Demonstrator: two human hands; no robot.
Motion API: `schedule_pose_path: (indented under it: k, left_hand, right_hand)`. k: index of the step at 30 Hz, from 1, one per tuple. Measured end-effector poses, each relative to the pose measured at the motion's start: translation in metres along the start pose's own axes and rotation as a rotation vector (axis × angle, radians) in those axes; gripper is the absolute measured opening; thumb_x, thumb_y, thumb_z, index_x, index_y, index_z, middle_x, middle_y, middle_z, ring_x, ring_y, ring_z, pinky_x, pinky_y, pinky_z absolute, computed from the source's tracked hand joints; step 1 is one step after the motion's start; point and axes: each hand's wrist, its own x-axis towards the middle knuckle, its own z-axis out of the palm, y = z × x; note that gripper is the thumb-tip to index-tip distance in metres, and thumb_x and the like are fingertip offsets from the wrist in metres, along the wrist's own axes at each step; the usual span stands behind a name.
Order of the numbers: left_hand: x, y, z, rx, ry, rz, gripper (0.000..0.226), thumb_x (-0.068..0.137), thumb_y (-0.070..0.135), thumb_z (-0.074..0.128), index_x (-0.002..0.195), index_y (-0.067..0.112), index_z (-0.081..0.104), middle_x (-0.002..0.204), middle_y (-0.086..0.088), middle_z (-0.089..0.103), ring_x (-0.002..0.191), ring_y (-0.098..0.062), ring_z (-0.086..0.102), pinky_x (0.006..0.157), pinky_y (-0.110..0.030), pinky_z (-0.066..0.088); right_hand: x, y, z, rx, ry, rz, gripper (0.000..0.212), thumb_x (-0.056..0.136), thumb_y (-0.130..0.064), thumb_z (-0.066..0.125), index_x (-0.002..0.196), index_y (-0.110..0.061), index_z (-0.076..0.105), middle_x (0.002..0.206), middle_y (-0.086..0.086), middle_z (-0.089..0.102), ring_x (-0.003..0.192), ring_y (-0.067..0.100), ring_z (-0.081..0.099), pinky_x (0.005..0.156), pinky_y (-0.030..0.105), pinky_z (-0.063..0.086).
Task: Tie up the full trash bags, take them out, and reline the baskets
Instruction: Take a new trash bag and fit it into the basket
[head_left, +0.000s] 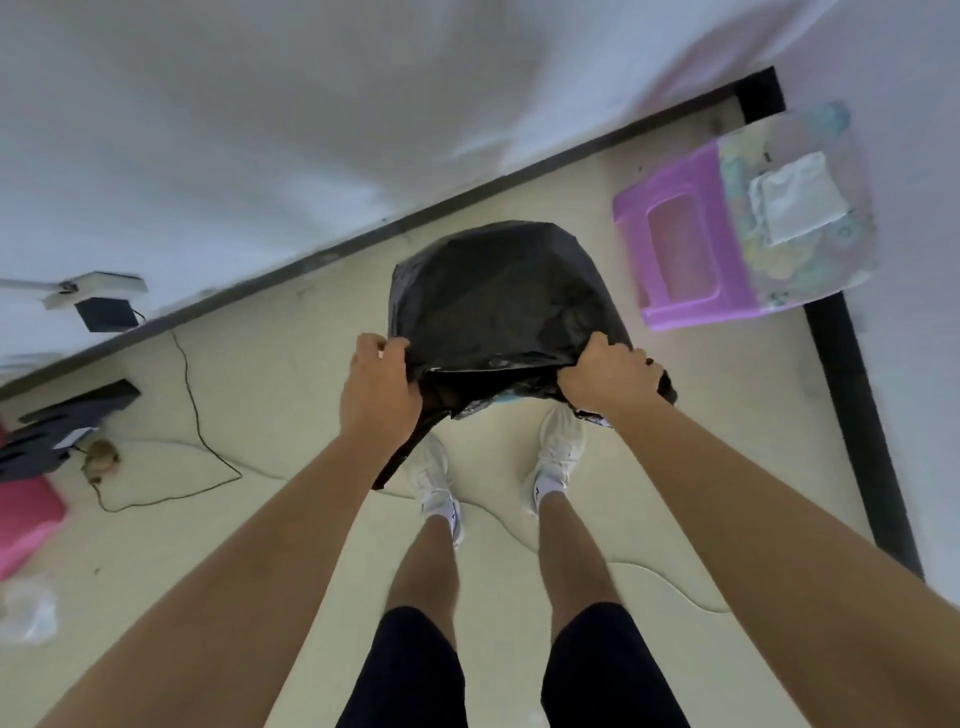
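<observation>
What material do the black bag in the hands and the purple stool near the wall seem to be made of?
The black bag: thin plastic film, slightly glossy; it creases and bunches under the left hand and right hand. The purple stool: probably moulded rigid plastic, smooth; even colour, rounded edges, a cut-out side panel.

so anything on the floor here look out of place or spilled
A loose black cable snakes across the floor at left, a likely trip risk, and crumpled clear plastic lies stray at far left. Nothing looks spilled from the black bag.
</observation>
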Motion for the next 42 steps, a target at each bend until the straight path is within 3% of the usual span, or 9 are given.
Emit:
schedule_pose_path:
  k: [3,7,12,19,22,25,32,37,42]
  left_hand:
    - [0.018,-0.003,0.041,-0.103,-0.022,-0.257,0.045,0.089,0.004,0.045,0.131,0.015,0.055,0.126,-0.015,0.058,0.113,-0.038,0.053,0.093,-0.044,0.043]
    - [0.022,-0.002,0.077,-0.278,-0.091,-0.277,0.05,0.08,-0.003,0.038,0.121,0.015,0.06,0.12,-0.01,0.06,0.098,-0.034,0.059,0.077,-0.032,0.042]
    - [0.043,-0.011,0.113,-0.16,-0.082,-0.094,0.053,0.093,0.012,0.042,0.145,0.017,0.039,0.15,0.002,0.038,0.121,-0.026,0.052,0.091,-0.036,0.045]
    - [0.121,-0.031,0.172,-0.115,-0.294,-0.084,0.044,0.096,0.029,0.039,0.139,0.015,0.04,0.131,-0.01,0.055,0.113,-0.032,0.056,0.087,-0.04,0.045]
    - [0.153,-0.035,0.194,-0.082,-0.362,-0.113,0.025,0.095,0.029,0.041,0.112,0.012,0.046,0.098,-0.006,0.059,0.093,-0.031,0.056,0.072,-0.035,0.039]
    - [0.174,-0.036,0.201,-0.11,-0.368,-0.133,0.031,0.095,0.028,0.045,0.121,0.011,0.044,0.107,-0.01,0.06,0.096,-0.031,0.056,0.076,-0.035,0.041]
    - [0.135,-0.039,0.155,-0.265,-0.056,0.016,0.03,0.088,0.023,0.058,0.115,0.018,0.046,0.096,0.004,0.06,0.085,-0.024,0.058,0.071,-0.031,0.04]
    - [0.096,-0.041,0.114,-0.093,0.182,0.072,0.026,0.098,0.031,0.052,0.114,0.015,0.065,0.114,-0.006,0.063,0.103,-0.031,0.056,0.081,-0.039,0.045]
    - [0.076,-0.039,0.09,-0.03,0.246,-0.146,0.036,0.104,0.037,0.032,0.122,0.027,0.061,0.103,-0.009,0.067,0.091,-0.036,0.061,0.07,-0.036,0.04]
  right_hand:
    - [0.03,-0.011,0.034,0.061,-0.145,-0.114,0.05,0.09,-0.05,0.04,0.126,-0.016,0.046,0.126,0.016,0.059,0.127,0.039,0.047,0.114,0.064,0.005]
    - [0.053,-0.023,0.055,0.201,-0.522,-0.231,0.054,0.089,-0.047,0.058,0.131,-0.013,0.054,0.131,0.011,0.058,0.117,0.031,0.055,0.098,0.037,0.042]
    - [0.082,-0.036,0.079,-0.02,0.225,-0.397,0.051,0.08,-0.023,0.067,0.121,-0.008,0.041,0.125,0.014,0.04,0.108,0.038,0.05,0.074,0.042,0.04]
    - [0.18,-0.074,0.116,0.128,-0.054,-0.341,0.054,0.099,-0.03,0.046,0.145,-0.008,0.029,0.144,0.02,0.031,0.121,0.042,0.048,0.087,0.042,0.04]
    - [0.212,-0.084,0.126,0.145,-0.027,-0.424,0.052,0.1,-0.023,0.047,0.147,-0.006,0.034,0.143,0.022,0.038,0.124,0.041,0.048,0.1,0.04,0.042]
    - [0.23,-0.081,0.129,0.078,0.1,-0.472,0.046,0.098,-0.026,0.052,0.141,-0.01,0.047,0.134,0.019,0.05,0.121,0.039,0.053,0.098,0.042,0.046]
    - [0.197,-0.046,0.091,-0.099,0.316,-0.339,0.071,0.08,-0.073,0.06,0.129,-0.023,0.052,0.121,0.005,0.059,0.106,0.032,0.062,0.079,0.04,0.047]
    - [0.161,-0.015,0.054,0.096,0.028,-0.419,0.012,0.09,-0.034,0.063,0.099,-0.029,0.068,0.089,-0.007,0.063,0.101,0.026,0.064,0.077,0.026,0.041]
    - [0.141,0.018,0.037,0.067,0.029,-0.14,0.023,0.094,-0.017,0.046,0.113,-0.014,0.059,0.113,0.015,0.066,0.101,0.035,0.06,0.081,0.036,0.049]
